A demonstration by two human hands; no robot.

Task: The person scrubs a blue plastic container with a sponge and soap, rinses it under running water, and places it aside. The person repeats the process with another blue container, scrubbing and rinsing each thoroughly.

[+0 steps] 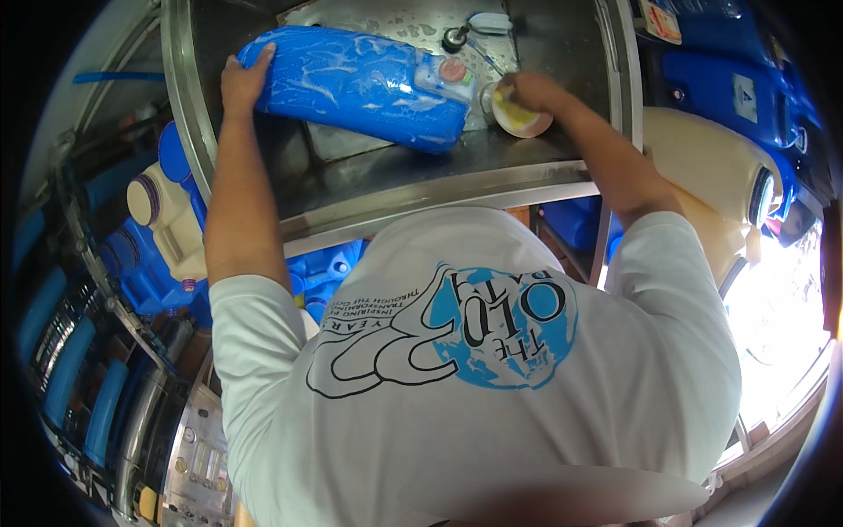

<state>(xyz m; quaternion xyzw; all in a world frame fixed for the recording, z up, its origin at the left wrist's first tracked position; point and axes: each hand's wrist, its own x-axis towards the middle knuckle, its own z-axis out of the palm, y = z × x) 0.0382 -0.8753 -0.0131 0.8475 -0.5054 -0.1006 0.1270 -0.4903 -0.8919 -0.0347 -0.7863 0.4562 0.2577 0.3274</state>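
A blue plastic water container [351,83] lies on its side in a stainless steel sink, streaked with white suds. My left hand [246,81] grips its left end, with the thumb over the upper edge. At the container's other end is a pale pink cap [452,70]. To the right of it my right hand [533,91] dips into a small white bowl [529,130], its fingers closed on a yellow sponge [515,111]. The fingertips are partly hidden by the sponge and the bowl.
The sink's metal rim [421,195] runs close to my body. Behind the container lie a black round-headed tool [455,38] and a white brush-like object [490,24]. Cream containers [711,158] and blue containers [724,88] crowd the right; a cream jug [171,220] stands left.
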